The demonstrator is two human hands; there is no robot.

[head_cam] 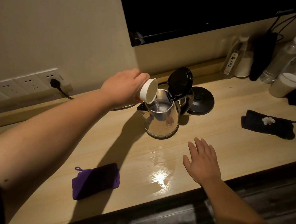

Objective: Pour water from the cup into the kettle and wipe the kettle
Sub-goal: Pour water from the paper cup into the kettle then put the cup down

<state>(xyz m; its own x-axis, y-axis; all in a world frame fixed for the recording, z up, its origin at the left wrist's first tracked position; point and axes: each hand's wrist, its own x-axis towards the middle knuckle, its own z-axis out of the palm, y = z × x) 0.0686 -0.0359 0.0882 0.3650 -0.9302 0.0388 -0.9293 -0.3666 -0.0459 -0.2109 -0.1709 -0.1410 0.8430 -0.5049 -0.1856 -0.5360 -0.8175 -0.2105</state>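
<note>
A shiny steel kettle (162,119) stands on the wooden counter (216,137) with its black lid (180,81) flipped up. My left hand (123,87) grips a white paper cup (148,92), tipped sideways over the kettle's mouth. A thin stream of water runs from the cup's rim into the kettle. My right hand (202,161) rests flat and open on the counter, in front of the kettle and to its right, holding nothing. A folded purple cloth (95,180) lies near the counter's front edge on the left.
The kettle's black base (200,101) sits behind it to the right. A dark cloth (267,127) with a white crumpled bit lies at the right. Bottles (284,57) and a white cup (286,84) crowd the back right corner. A plug (55,83) sits in the wall sockets. A wet patch (160,167) shines on the counter.
</note>
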